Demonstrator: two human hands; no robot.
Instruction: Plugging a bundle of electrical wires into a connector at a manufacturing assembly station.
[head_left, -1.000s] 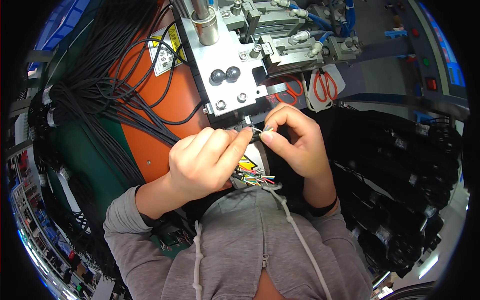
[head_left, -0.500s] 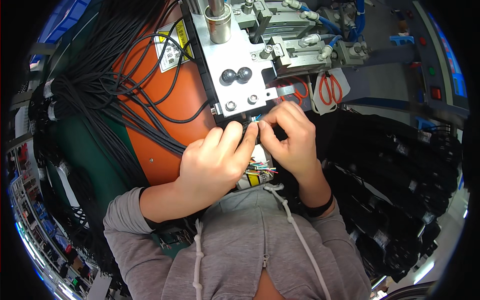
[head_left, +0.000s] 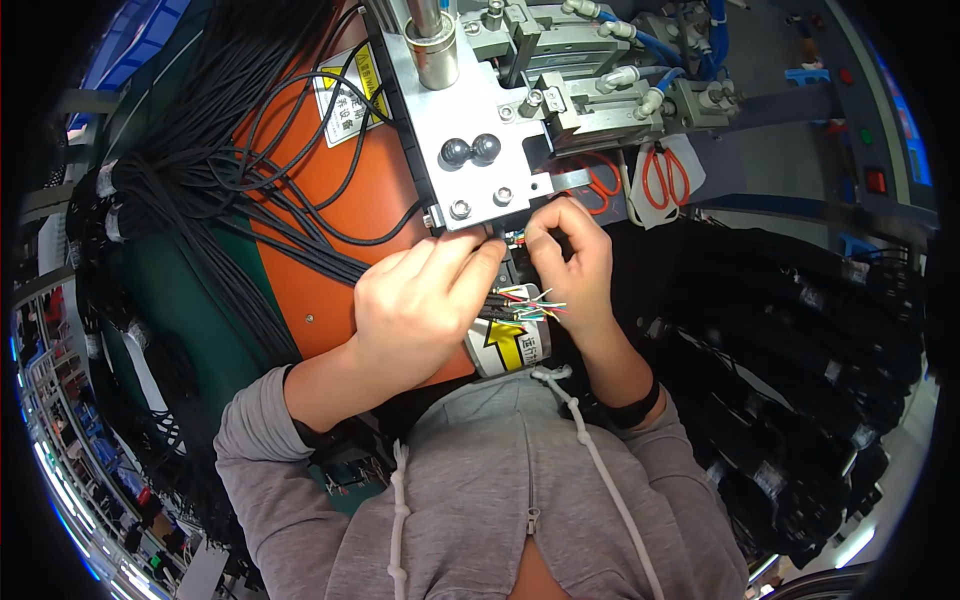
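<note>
My left hand [head_left: 425, 300] is closed on a black cable just under the front edge of the metal press head [head_left: 490, 180]. Thin coloured wires [head_left: 517, 238] stick out of the cable's end, between my two hands. Against them, my right hand [head_left: 577, 262] has its thumb and forefinger curled in a pinch. Below my left fingers, several other black cable ends fan out into stripped coloured wires [head_left: 530, 306], over a white label with a yellow arrow [head_left: 508, 345]. The inner fingertips of both hands are partly hidden.
A thick bundle of black cables [head_left: 190, 190] runs over the orange panel [head_left: 320, 310] on the left. Pneumatic cylinders [head_left: 590, 50] with blue hoses sit at the back. Red-handled scissors [head_left: 665, 180] lie to the right, above dark cable bundles [head_left: 780, 370].
My left hand has moved slightly forward and left, up to the press head. My right hand has shifted a little left and lower. More of the stripped wire ends and arrow label shows.
</note>
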